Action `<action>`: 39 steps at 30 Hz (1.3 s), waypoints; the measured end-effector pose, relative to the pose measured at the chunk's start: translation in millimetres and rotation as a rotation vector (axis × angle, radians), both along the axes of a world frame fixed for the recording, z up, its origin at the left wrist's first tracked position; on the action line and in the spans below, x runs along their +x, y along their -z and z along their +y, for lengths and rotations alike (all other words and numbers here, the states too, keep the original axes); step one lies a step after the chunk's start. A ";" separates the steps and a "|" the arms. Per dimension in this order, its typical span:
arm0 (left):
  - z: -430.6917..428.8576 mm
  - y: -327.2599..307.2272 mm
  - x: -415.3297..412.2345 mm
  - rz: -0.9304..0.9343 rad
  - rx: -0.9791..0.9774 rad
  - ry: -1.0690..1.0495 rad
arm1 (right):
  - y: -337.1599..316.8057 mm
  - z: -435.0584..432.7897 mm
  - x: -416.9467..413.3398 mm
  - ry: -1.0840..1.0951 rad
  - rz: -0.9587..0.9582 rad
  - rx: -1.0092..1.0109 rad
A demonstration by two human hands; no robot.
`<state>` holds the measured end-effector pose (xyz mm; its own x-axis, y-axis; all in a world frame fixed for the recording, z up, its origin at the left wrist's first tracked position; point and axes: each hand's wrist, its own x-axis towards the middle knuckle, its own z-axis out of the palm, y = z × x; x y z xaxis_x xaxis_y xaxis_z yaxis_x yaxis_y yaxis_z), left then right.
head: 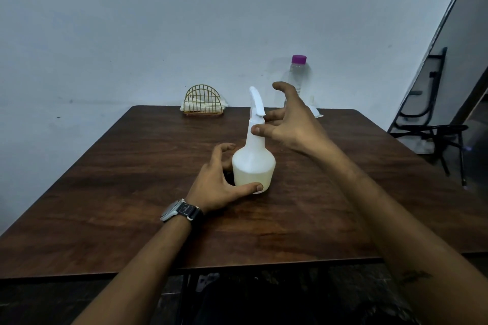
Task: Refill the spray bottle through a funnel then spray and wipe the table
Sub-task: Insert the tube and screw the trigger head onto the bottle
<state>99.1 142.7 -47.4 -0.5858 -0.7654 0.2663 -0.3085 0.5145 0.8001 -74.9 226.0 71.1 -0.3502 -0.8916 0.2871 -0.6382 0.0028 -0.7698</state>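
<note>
1. The white plastic spray bottle with a round body and a tall trigger head stands upright near the middle of the dark brown wooden table, its long axis vertical, its nozzle pointing away toward the far edge.
2. The left hand, a dark watch on its wrist, cups the bottle's base from the left side: thumb pressed on the near front, fingers curled round the far side, a steadying hold.
3. The right hand hovers spread beside the neck and trigger head, thumb tip touching the neck, the other fingers apart and clamped on nothing.
4. So the head lies just left of the right hand, the nearer one for unscrewing it, I judge.
5. By the far edge stand a clear plastic bottle with a purple cap and a gold wire napkin holder.
6. A funnel I cannot make out.
</note>
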 end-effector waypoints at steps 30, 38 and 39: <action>3.7 -3.2 -0.8 0.014 0.050 -0.004 | 3.2 -5.6 5.6 -0.076 -0.043 0.034; 3.7 -2.7 -1.7 0.011 0.064 0.014 | -4.8 -13.9 -16.1 -0.286 -0.152 0.177; 3.5 -2.8 -1.2 0.008 0.064 0.015 | -5.8 -13.2 -13.1 -0.243 -0.103 0.154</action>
<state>97.9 146.2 -44.6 -0.5951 -0.7723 0.2224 -0.2944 0.4670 0.8338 -88.1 212.9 76.9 -0.1413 -0.9832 0.1155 -0.5527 -0.0185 -0.8332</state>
